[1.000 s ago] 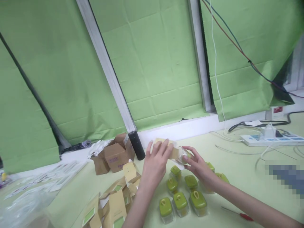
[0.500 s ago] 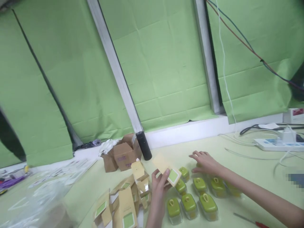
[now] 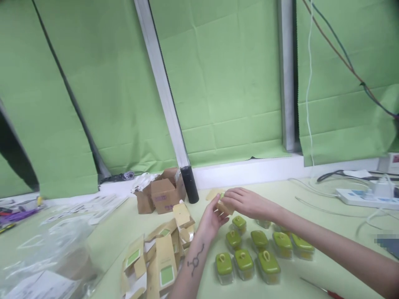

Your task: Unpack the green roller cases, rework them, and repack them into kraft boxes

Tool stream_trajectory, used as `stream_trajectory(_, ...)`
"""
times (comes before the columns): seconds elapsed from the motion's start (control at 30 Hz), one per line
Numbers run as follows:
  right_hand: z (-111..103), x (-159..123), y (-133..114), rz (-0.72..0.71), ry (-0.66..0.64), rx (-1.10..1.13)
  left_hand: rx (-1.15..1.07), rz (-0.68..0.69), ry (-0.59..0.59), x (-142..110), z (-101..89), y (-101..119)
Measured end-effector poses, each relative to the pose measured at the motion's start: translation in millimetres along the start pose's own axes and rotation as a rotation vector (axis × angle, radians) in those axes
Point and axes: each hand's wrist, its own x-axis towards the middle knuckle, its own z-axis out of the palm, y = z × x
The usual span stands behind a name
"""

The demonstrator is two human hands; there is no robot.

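Green sheets [image 3: 233, 83] cover the wall behind the bench [image 3: 343, 249] across the full width of the view. At the left end of the bench lies a crumpled clear plastic bag [image 3: 59, 249], with white flat pieces [image 3: 96, 211] behind it. To the right is a pile of opened cartons [image 3: 162, 257], tan with green panels, lying loosely over one another. Behind this pile, an open brown cardboard box [image 3: 165, 195] stands near a black bottle [image 3: 190, 185], which is slightly tilted in view.

The left hand [image 3: 213, 218] is to the right of the pile, its fingers grasping a small tan carton [image 3: 226, 209]. The carton is located above the bench, between both hands, and is partly hidden by them. The right hand [image 3: 246, 202] reaches over the carton from the right. Its fingers are bent against the carton; whether they grip or only touch cannot be determined.

Nearer the viewer, clear jars [image 3: 268, 265] with green lids stand upright in a loose group; several lids carry a pale loop. Further right are a red-handled screwdriver [image 3: 322, 288] and, toward the wall, a white power strip [image 3: 352, 197] with cables.
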Motion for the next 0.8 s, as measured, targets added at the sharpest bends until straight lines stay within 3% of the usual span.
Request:
stream_trajectory(0.17, -3, -2, 5, 0.093, 0.023, 0.003, 0.027, 0.031, 0.038, 12, 2.8, 10)
stream_trajectory(0.3, -9, -15, -3, 0.165, 0.018, 0.046, 0.129, 0.133, 0.162, 32, -1.6, 9)
stream_trajectory(0.47, -14, -26, -50, 0.168, -0.092, 0.144, 0.339, 0.371, 0.434, 58, -5.2, 4)
stream_trajectory(0.57, -3, -22, -83, 0.15, -0.164, 0.156, 0.464, 0.512, 0.504, 56, -7.5, 1)
stream_trajectory(0.67, 16, -14, -100, 0.129, -0.22, 0.109, 0.585, 0.629, 0.439, 29, -18.9, -6)
stream_trajectory(0.73, 29, -11, -102, 0.106, -0.245, 0.073, 0.663, 0.63, 0.282, 0, -33.8, -15)
stream_trajectory(0.8, 41, -10, -100, 0.059, -0.264, 0.06, 0.745, 0.543, 0.048, -31, -51.7, -30)
